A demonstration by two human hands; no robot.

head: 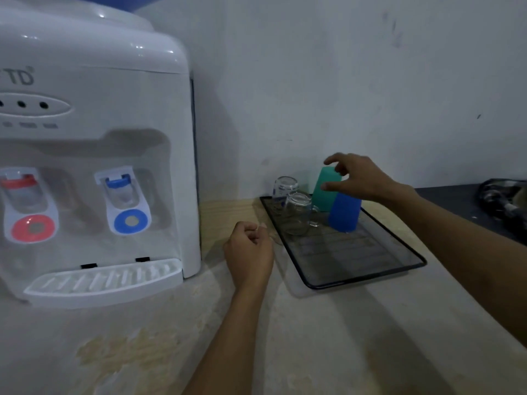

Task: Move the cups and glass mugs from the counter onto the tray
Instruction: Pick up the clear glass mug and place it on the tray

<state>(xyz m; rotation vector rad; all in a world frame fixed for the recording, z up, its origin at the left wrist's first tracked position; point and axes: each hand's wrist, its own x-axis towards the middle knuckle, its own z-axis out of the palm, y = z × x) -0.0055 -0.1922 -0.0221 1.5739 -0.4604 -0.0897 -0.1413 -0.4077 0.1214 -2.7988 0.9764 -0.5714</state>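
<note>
— Nearest me, my left hand (248,249) rests on the surface (328,337), grip curled shut, empty.

— And the right hand (359,181)?

— Open, hovering over the blue cup (343,213). All sit inverted at the tray's (368,282) twelve o'clock end: green cup (323,195), two clear glass mugs (296,213). Seemingly finished.

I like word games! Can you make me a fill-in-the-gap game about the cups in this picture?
1. The two plastic cups are green and ____.
2. The number of glass mugs on the tray is ____.
3. All cups and mugs stand ____ down.
4. The closed fist beside the tray is the ____ hand.

Answers: blue, two, upside, left
</note>
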